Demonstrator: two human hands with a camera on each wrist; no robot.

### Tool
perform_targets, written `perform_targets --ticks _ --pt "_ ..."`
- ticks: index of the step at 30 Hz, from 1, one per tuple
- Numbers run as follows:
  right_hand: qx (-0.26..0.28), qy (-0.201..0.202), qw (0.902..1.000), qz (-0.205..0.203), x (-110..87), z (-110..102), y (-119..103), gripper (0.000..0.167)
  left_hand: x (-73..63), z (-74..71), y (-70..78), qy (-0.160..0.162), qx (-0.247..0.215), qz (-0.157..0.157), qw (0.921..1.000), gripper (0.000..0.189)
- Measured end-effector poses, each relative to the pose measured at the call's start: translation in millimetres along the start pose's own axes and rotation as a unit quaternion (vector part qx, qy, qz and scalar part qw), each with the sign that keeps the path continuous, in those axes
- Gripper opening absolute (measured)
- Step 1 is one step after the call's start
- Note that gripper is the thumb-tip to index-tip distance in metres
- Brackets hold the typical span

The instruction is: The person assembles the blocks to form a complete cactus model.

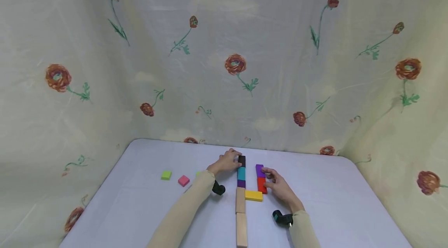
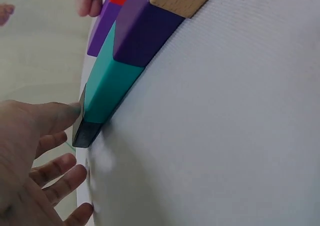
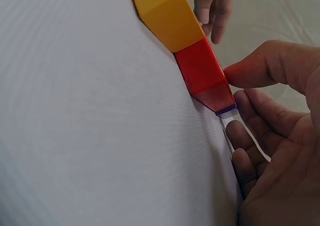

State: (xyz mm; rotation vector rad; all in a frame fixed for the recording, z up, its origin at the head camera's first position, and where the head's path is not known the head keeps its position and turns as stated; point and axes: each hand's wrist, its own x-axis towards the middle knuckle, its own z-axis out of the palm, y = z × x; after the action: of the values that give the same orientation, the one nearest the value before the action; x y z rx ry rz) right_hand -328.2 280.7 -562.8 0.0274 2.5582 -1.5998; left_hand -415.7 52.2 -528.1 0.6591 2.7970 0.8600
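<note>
My left hand (image 1: 228, 161) is at the far end of a straight row, thumb touching the black block (image 1: 242, 159), other fingers loosely bent and spread. Behind the black block come a teal block (image 1: 241, 173), a dark purple block (image 1: 241, 183) and two wooden blocks (image 1: 240, 200) end to end. To the right, a purple block (image 1: 259, 170) and a red block (image 1: 261, 185) stand in a shorter line. My right hand (image 1: 279, 186) touches their right side, thumb at the red block and index finger by the purple one. A yellow block (image 1: 253, 195) lies crosswise between the lines.
Off to the left on the white table (image 1: 133, 201) lie a green block (image 1: 166, 175) and a pink block (image 1: 183, 180); another green piece (image 1: 198, 173) is mostly hidden by the left arm. Floral cloth (image 1: 224, 104) hangs behind and beside the table.
</note>
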Motion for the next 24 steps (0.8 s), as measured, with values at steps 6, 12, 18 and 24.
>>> perform_targets --ticks 6,12,18,24 --pt "-0.001 0.000 1.0000 0.004 0.5 -0.4 1.0 0.055 -9.2 -5.2 -5.9 -0.008 -0.038 0.007 0.9992 0.043" --pt "-0.004 -0.004 1.0000 0.004 1.1 0.4 -0.6 0.055 -29.3 -18.6 -13.0 -0.043 -0.042 0.028 0.9978 0.033" --pt "-0.010 -0.003 0.9999 0.006 1.7 0.2 -3.4 0.055 -61.0 -39.0 -24.2 -0.056 -0.047 0.077 0.9944 0.027" --pt "-0.014 -0.008 0.9998 0.010 1.4 0.8 -1.3 0.055 -96.1 -54.7 -38.3 -0.056 -0.055 0.090 0.9928 0.024"
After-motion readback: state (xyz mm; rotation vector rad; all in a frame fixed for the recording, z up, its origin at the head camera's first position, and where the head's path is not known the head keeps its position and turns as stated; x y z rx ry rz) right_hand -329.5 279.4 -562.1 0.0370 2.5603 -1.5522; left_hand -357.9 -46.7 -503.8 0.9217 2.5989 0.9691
